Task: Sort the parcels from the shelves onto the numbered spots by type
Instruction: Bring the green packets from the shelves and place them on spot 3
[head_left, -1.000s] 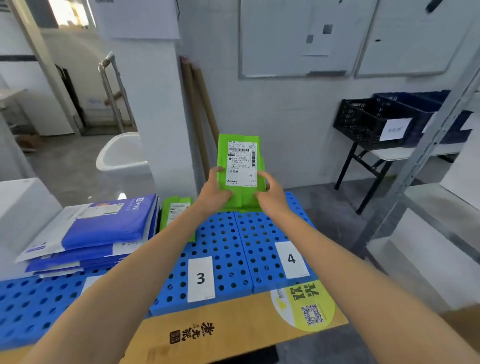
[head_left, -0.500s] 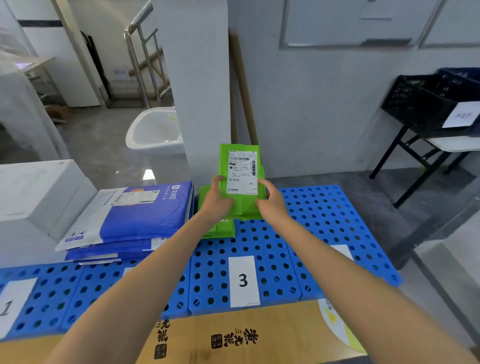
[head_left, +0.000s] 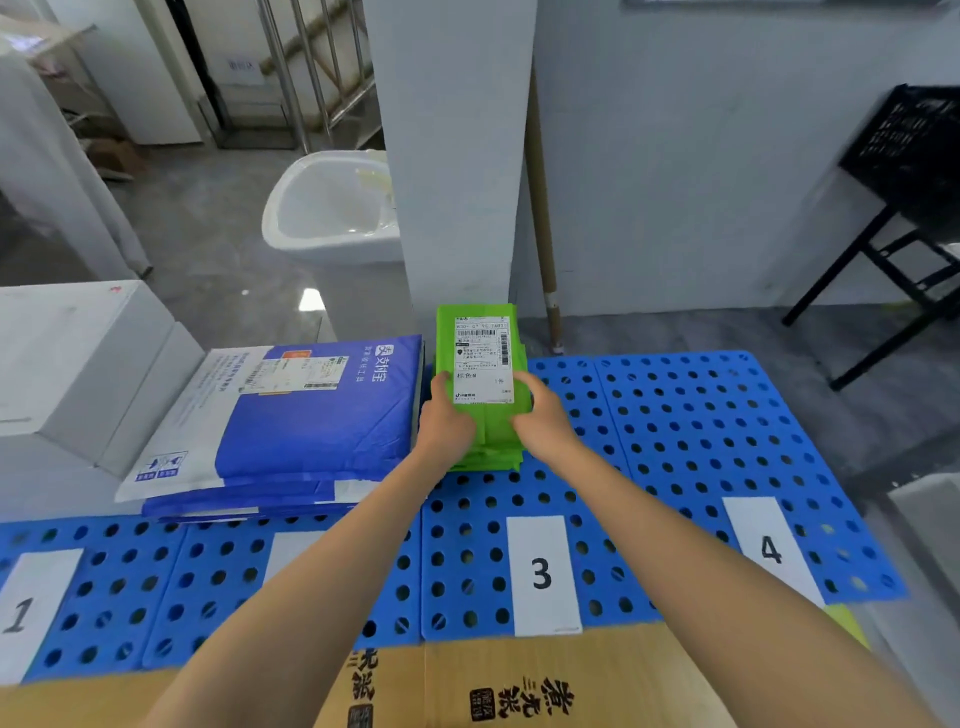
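Observation:
A green parcel (head_left: 480, 358) with a white shipping label lies on top of a green stack (head_left: 493, 460) at the back of the blue perforated panel marked 3 (head_left: 540, 574). My left hand (head_left: 444, 423) grips its left edge and my right hand (head_left: 540, 421) grips its right edge, thumbs on top. A stack of blue and white mailers (head_left: 291, 415) lies on the panel to the left. Labels 1 (head_left: 21, 616) and 4 (head_left: 771, 548) mark other panels.
A cardboard sheet (head_left: 519, 686) covers the near edge under the blue panels. White boxes (head_left: 67, 364) stand at left. Behind are a white pillar (head_left: 452, 156), a white basin (head_left: 332, 208) and a black crate on a stand (head_left: 914, 150) at right.
Both hands have brought the green parcel down and leftward from mid-air onto the green stack at spot 3. The view has tilted down and shifted left.

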